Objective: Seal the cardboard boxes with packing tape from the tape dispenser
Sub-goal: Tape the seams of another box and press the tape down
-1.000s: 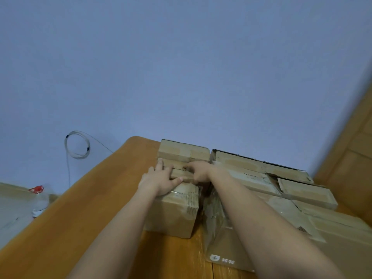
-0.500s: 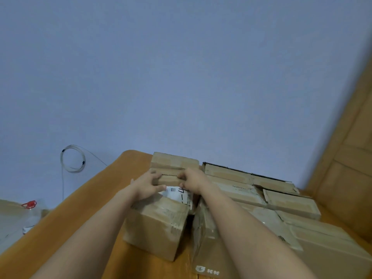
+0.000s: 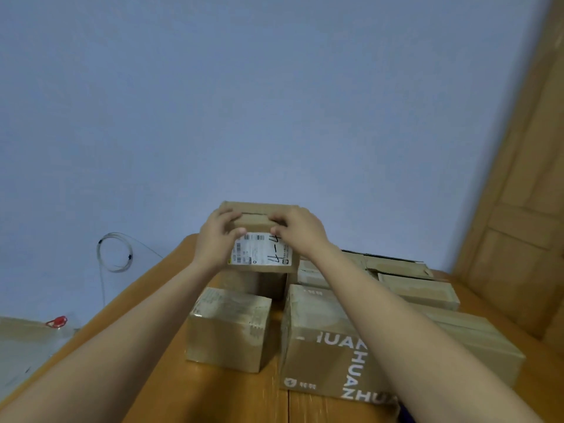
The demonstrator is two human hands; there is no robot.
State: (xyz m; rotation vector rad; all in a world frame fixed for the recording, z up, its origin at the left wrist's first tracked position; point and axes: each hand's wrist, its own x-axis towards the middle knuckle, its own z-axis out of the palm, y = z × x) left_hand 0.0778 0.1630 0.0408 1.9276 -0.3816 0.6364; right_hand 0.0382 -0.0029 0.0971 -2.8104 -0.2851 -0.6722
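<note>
A small cardboard box with a white shipping label (image 3: 261,253) is held up above the table, its label side facing me. My left hand (image 3: 215,239) grips its left edge and my right hand (image 3: 300,232) grips its right edge, fingers curled over the top flaps. Below it another small taped box (image 3: 229,328) sits on the wooden table (image 3: 146,377). To the right stands a larger printed box (image 3: 323,346), partly hidden by my right forearm. No tape dispenser is visible.
Several more cardboard boxes (image 3: 418,288) fill the table's right and back. A wooden door (image 3: 525,193) stands at the right. A coiled cable (image 3: 114,251) hangs on the wall at left. A red-capped clear bottle (image 3: 58,323) sits at the lower left.
Both hands have lifted the labelled box off the stack, and its label now faces me. The view has tilted, so the boxes sit lower in the frame.
</note>
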